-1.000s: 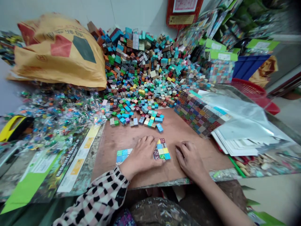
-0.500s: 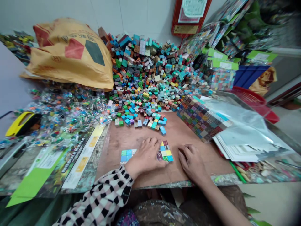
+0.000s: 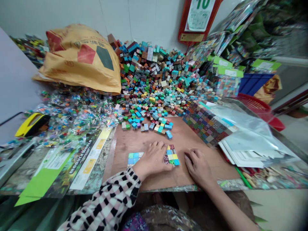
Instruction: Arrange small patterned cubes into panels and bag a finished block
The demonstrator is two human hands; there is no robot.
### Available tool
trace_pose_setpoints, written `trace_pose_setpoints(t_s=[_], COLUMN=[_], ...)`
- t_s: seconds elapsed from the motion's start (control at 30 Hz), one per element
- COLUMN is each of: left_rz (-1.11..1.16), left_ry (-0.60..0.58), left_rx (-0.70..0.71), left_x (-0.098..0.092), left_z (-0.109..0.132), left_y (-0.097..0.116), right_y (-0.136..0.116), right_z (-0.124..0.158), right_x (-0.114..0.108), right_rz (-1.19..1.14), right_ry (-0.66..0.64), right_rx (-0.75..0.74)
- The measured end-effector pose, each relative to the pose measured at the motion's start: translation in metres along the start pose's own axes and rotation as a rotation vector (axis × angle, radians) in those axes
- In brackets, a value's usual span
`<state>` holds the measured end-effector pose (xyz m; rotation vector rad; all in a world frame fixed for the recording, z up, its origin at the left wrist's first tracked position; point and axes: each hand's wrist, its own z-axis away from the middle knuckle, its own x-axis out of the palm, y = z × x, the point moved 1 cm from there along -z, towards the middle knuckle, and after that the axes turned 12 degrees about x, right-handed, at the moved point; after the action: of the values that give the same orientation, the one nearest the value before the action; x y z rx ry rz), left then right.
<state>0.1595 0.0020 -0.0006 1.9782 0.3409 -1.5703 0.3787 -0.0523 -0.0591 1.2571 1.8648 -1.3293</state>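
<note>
My left hand (image 3: pixel 155 158) spans a flat block of small printed cubes, thumb along the near edge and fingers over the far side. The right end of the cubes (image 3: pixel 172 155) shows yellow, blue, white and dark red squares; the left end (image 3: pixel 134 156) shows blue, green and grey ones. My palm hides the middle. To the right, apart from the cubes, my right hand (image 3: pixel 197 166) rests on the brown board (image 3: pixel 216 165) with its fingers loosely curled in, and nothing shows in it.
Loose cubes (image 3: pixel 160 125) lie beyond my hands, before a large heap of bricks (image 3: pixel 154 77). A stacked cube slab (image 3: pixel 207 123) and plastic sleeves (image 3: pixel 245 128) stand right. Left are a yellow sack (image 3: pixel 84 64), small bagged parts (image 3: pixel 79 109) and a yellow-black tool (image 3: pixel 32 123).
The camera view has shifted slightly, so the whole scene sits a little to the right and lower. Both hands keep their places against the board and cubes.
</note>
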Motion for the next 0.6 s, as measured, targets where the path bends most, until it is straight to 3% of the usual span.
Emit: trace_pose_setpoints(t_s=[0.6], left_rz=[-0.003], left_ry=[-0.039], left_rx=[-0.016], left_x=[-0.0018], left_z=[-0.0004], left_y=[0.0004], right_y=[-0.0015], right_z=[-0.0007], right_x=[0.0003], right_rz=[-0.014], right_ry=[0.017], right_rx=[0.009])
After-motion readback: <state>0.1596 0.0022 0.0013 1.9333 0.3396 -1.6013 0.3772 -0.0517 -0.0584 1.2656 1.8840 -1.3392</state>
